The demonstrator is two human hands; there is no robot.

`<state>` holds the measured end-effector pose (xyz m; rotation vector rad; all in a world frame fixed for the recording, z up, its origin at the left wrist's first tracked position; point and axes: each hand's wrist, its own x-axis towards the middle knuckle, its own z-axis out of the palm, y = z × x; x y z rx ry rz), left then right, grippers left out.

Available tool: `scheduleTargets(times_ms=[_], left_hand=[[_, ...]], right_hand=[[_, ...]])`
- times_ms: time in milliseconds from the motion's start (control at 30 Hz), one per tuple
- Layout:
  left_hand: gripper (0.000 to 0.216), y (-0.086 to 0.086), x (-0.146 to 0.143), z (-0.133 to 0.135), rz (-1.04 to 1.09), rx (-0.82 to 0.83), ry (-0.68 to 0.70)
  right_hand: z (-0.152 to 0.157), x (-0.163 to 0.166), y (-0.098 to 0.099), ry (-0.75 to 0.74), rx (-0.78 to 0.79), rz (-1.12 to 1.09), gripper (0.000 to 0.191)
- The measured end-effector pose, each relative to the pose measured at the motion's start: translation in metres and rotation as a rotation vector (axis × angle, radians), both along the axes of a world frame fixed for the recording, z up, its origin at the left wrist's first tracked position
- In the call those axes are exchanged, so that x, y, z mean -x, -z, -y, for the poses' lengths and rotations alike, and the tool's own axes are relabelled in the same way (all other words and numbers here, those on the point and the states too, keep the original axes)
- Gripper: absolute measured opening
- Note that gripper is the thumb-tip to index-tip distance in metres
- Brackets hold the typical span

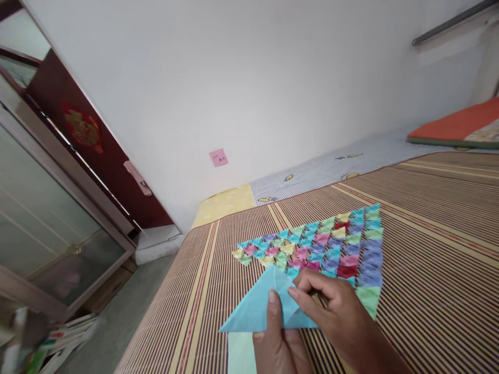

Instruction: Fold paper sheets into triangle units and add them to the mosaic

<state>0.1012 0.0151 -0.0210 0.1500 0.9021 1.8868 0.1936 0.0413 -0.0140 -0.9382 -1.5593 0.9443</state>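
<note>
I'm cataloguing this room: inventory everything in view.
Striped mat: one, tan and dark, foreground
Folded paper triangle: one, turquoise, lower centre
Small folded papers: many, multicoloured, on mat
Rectangular paper: one, pale green, lower centre
Flat wall: one, white, behind
Patterned cloth: one, yellow, by wall
Checked cloth: one, greyish, along wall
Padded cloth: one, mostly orange, right
Square note: one, pink, on wall
Straight rod: one, grey, upper right
Ornamented door: one, dark red, left
Glazed panel: one, greyish, left
Stacked papers: several, mixed, lower left
Left hand: one, holding triangle
Right hand: one, at triangle's right edge
</note>
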Motion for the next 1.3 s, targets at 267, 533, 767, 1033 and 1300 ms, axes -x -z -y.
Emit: scheduleTargets(times_ms=[267,533,767,1033,1300], left_hand=[[0.034,-0.017,-0.007,0.004,-0.009,0.063,-0.033],[0.031,-0.013,-0.005,0.005,-0.063,0.082,-0.002],[0.022,0.001,-0.007,0.004,-0.215,0.09,0.079],[0.026,0.015,-0.014,0.005,-0.194,0.004,0.13],[0.043,0.02,-0.011,0.003,-0.423,0.055,0.029]], right_hand=[[0.0,-0.002,-0.002,0.01,-0.039,0.035,0.035],[0.001,-0.009,-0.011,0.096,-0.057,0.062,0.032],[-0.002,-0.021,-0.014,0.118,0.025,-0.085,0.022],[-0.003,-0.022,-0.018,0.039,0.014,-0.161,0.024],[0.0,-0.024,-0.018,0.105,-0.069,-0.126,0.028]])
